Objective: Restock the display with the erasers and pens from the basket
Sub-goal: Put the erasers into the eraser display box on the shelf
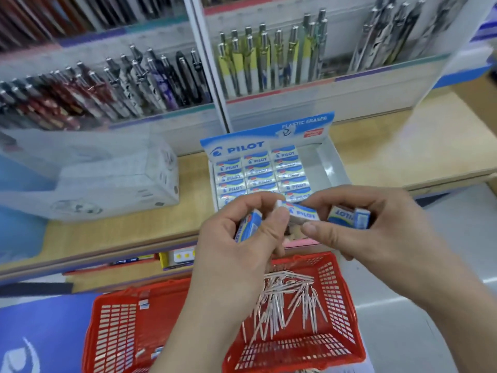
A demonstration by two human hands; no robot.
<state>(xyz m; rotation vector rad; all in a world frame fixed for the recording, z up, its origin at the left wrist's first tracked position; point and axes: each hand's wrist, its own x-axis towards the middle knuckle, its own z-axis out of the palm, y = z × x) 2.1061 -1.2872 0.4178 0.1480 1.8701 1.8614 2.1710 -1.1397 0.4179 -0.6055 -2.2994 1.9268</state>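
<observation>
An open Pilot eraser display box (330, 168) stands on the wooden shelf, three columns filled with blue-and-white erasers (258, 172) and its right side bare. Just in front of it my left hand (236, 254) grips an eraser (248, 224) in its palm and pinches one end of a middle eraser (302, 212). My right hand (371, 232) pinches that eraser's other end and holds further erasers (349, 216) in its curled fingers. Below, a red basket (341, 289) holds several pale pink pens (285, 302) and a few loose erasers (144, 304).
Clear racks of pens (150, 82) stand behind the eraser box, with yellow-and-white pens (269, 60) to the right. A white carton (115, 184) sits left of the box. The wooden shelf (403, 146) extends right. A blue board (40, 337) lies left of the basket.
</observation>
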